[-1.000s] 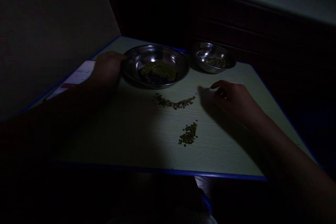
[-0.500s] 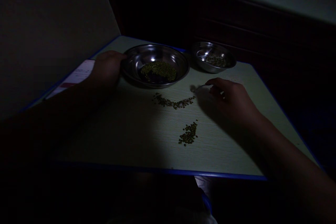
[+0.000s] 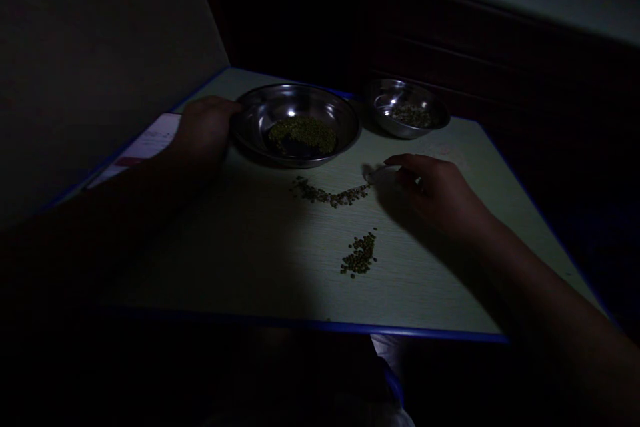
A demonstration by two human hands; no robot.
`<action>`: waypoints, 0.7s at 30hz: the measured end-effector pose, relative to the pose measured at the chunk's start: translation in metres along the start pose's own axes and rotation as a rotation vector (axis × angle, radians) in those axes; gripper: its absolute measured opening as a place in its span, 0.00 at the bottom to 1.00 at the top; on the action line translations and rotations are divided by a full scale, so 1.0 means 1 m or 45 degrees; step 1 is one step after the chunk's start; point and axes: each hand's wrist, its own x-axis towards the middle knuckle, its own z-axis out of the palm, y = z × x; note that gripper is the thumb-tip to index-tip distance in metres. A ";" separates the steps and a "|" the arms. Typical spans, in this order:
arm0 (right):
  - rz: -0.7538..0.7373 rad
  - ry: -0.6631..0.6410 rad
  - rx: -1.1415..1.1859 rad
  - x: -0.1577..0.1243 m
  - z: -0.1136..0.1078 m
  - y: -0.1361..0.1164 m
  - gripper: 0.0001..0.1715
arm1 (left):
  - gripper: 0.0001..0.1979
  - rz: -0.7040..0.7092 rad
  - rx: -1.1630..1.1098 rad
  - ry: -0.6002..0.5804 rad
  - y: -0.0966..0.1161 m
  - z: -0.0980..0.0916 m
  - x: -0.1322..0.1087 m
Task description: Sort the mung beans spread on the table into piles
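My left hand [image 3: 206,130] grips the left rim of a wide metal bowl [image 3: 300,161], which has small green beans inside. In my right hand [image 3: 437,190] is a pale, translucent spoon-like tool [image 3: 383,175], pinched in the fingers. Its tip touches or nearly touches the right end of a curved line of mixed beans and pale bits [image 3: 333,199] on the table. Closer to me lies a small heap of green beans [image 3: 360,255]. Dim light hides the detail of my left fingers and of the tool's shape.
Behind my right hand stands a smaller metal bowl [image 3: 400,128] with pale, mixed bits in it. A printed sheet [image 3: 150,140] lies by my left forearm. The light table [image 3: 425,293] has a blue edge; a wall [image 3: 100,67] borders it on the left.
My right hand has shifted slightly left and down with the spoon-like tool, whose tip is now at the end of the bean line. My left hand and both bowls have stayed put.
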 end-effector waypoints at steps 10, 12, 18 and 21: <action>-0.013 -0.016 -0.023 0.000 0.000 0.001 0.26 | 0.30 -0.116 0.019 -0.047 0.023 -0.010 -0.005; -0.015 -0.019 -0.016 -0.001 0.000 0.000 0.26 | 0.31 -0.115 0.027 -0.074 0.023 -0.012 -0.006; 0.014 -0.047 -0.024 -0.001 0.000 -0.003 0.25 | 0.27 -0.093 -0.055 -0.038 0.012 -0.008 -0.005; 0.045 -0.057 -0.049 0.001 0.000 -0.005 0.25 | 0.26 -0.010 -0.035 -0.025 0.000 -0.003 -0.002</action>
